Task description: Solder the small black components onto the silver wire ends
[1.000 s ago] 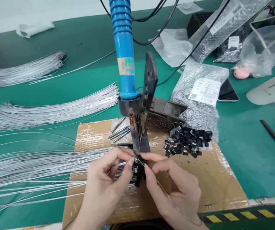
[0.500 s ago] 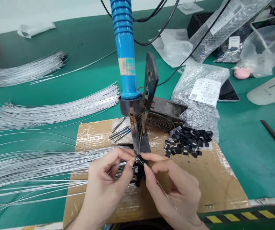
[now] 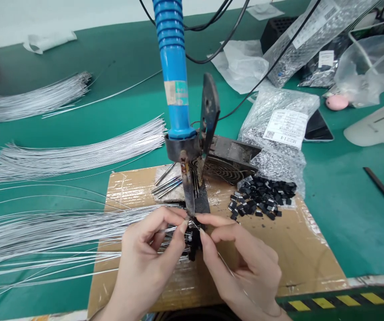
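Note:
A blue-handled soldering iron (image 3: 175, 93) stands upright in a metal holder (image 3: 182, 148), its tip pointing down between my hands. Just left of the tip my left hand (image 3: 154, 254) is closed, thumb and forefinger pinching a tiny part that the fingertips mostly hide. My right hand (image 3: 241, 258) pinches a thin solder wire (image 3: 227, 266), which runs back under the fingers to the palm; its end is close to the iron's tip. Beneath the fingertips lies a cluster of black connectors (image 3: 194, 245) at the ends of a bundle of silvery wires (image 3: 61, 227).
Two more wire bundles (image 3: 78, 154) lie at the left. A cardboard sheet (image 3: 305, 254) covers the work area, with a pile of small black pieces (image 3: 263, 196) and metal rods (image 3: 168, 187) on it. A labelled plastic bag (image 3: 282, 125) and a phone (image 3: 319, 127) are behind, right.
Almost nothing differs. Both hands keep their pinch under the iron's tip, and the whole view has shifted very slightly.

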Motion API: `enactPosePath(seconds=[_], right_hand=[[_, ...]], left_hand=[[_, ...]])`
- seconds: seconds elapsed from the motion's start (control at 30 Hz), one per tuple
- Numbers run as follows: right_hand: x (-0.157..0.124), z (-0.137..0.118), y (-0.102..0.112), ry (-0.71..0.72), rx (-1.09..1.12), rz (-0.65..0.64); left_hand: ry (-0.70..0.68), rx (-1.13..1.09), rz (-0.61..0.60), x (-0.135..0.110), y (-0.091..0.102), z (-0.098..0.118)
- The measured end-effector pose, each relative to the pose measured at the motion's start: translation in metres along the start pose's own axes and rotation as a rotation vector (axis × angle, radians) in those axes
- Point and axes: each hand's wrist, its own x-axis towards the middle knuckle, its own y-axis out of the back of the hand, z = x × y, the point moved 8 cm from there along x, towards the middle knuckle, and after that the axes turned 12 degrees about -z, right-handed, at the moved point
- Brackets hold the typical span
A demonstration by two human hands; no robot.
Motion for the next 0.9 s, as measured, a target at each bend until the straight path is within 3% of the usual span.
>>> enactPosePath(seconds=[0.63,0.9], right_hand=[[0.0017,-0.0022,-0.0012,0.007,-0.036,-0.017],[0.0,0.0015,-0.0009,-0.015,-0.01,-0.01]], left_hand=[[0.028,0.004,0.005,-0.0025,0.0,0.0004],[0.057,-0.101,0.033,0.0005,-0.0033,-0.0014]])
